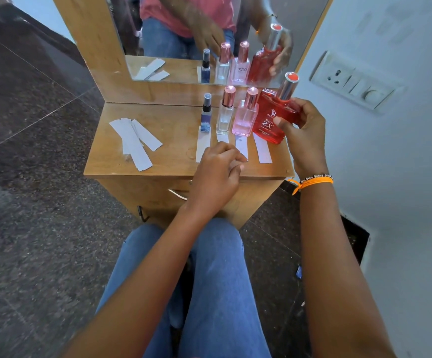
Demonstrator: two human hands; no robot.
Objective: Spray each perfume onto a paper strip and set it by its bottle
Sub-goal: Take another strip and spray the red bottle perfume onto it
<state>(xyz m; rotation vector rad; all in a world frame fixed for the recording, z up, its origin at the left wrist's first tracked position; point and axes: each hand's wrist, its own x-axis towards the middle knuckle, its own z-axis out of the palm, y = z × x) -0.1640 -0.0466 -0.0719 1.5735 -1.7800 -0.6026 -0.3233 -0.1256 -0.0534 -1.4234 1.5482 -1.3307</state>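
Note:
My right hand [305,130] grips the big red perfume bottle [271,117], tilted and lifted just above the table's right end. To its left stand a pink bottle [246,117], a clear bottle [224,117] and a small blue spray bottle [206,115]. A white paper strip lies in front of each: one [262,151] under the red bottle, one [242,148] by the pink, a short bit [222,138] by the clear, one [202,147] by the blue. My left hand [217,174] hovers over the front edge, fingers loosely curled, holding nothing I can see.
A pile of spare paper strips [134,142] lies on the left of the small wooden table [173,125]. A mirror [184,34] stands at the back. A white wall with a switch panel [352,82] is close on the right. My knees sit below.

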